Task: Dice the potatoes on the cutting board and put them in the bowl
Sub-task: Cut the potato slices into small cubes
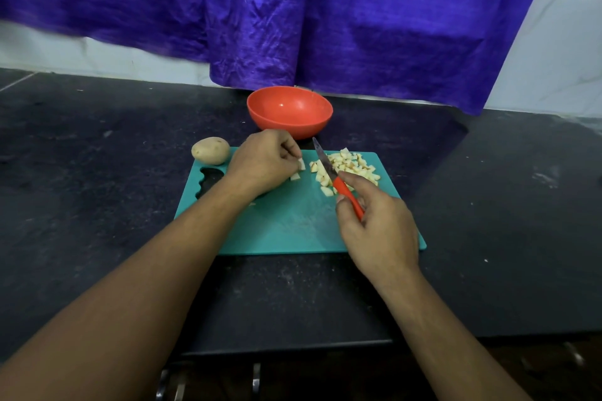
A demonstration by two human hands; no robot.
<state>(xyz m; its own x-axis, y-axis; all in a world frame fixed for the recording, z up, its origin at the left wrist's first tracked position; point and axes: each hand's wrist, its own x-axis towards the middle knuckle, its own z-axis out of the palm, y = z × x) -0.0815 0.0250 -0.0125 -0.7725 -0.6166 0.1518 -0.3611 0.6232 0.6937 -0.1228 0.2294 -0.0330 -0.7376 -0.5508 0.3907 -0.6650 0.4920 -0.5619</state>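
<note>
A teal cutting board (286, 225) lies on the dark counter. Several pale potato cubes (353, 164) are piled on its far right part. My left hand (264, 161) is curled over the board's far middle and pinches a small potato piece (301, 165); another piece (295, 176) lies just below its fingers. My right hand (378, 225) grips the orange handle of a knife (335, 177), whose blade points away over the diced pile. One whole unpeeled potato (210, 150) sits at the board's far left corner. Behind the board stands an orange bowl (290, 111) with nothing visible inside.
The dark counter (97, 172) stretches wide on both sides of the board. A purple cloth (325, 16) hangs against the white tiled wall behind the bowl. The counter's front edge runs close below the board, with metal bars beneath it.
</note>
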